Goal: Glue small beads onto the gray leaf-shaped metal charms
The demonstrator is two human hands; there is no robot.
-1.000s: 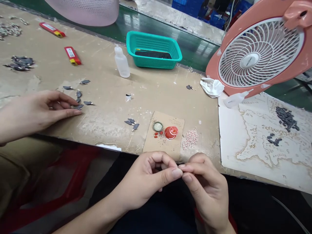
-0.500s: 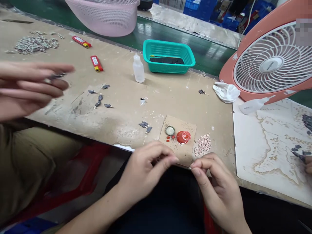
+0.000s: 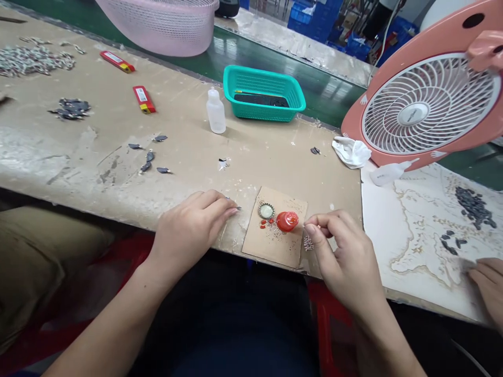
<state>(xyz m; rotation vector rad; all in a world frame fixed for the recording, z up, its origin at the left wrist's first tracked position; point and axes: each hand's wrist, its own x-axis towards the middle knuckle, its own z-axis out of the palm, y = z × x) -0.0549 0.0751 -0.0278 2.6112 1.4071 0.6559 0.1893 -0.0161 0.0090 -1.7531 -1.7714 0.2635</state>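
My left hand [image 3: 192, 220] rests low over the table, its fingers pinched together. At its fingertips shows a small dark leaf-shaped piece [image 3: 238, 208]; the hand hides other pieces beside it. My right hand [image 3: 346, 256] is closed in a pinch above the small pile of pinkish beads [image 3: 308, 243]. What its fingertips hold is too small to make out. Between my hands lies a cardboard square [image 3: 275, 251] bearing a bottle cap [image 3: 266, 211], a glossy red blob [image 3: 287, 221] and red crumbs. Further left, several dark leaf-shaped pieces [image 3: 150, 156] lie loose.
Behind stand a clear squeeze bottle [image 3: 216, 112], a teal basket [image 3: 263, 112] and a pink fan [image 3: 412, 112]. Two red-yellow boxes [image 3: 144, 99] lie left. Another person's hand [image 3: 489, 283] is at right, near dark pieces [image 3: 473, 207] on a white sheet [image 3: 416, 251].
My left hand has moved left and forward onto the dark pieces. My right hand has come forward over the beads. The other person's hand at left has gone, and a dark pile shows there.
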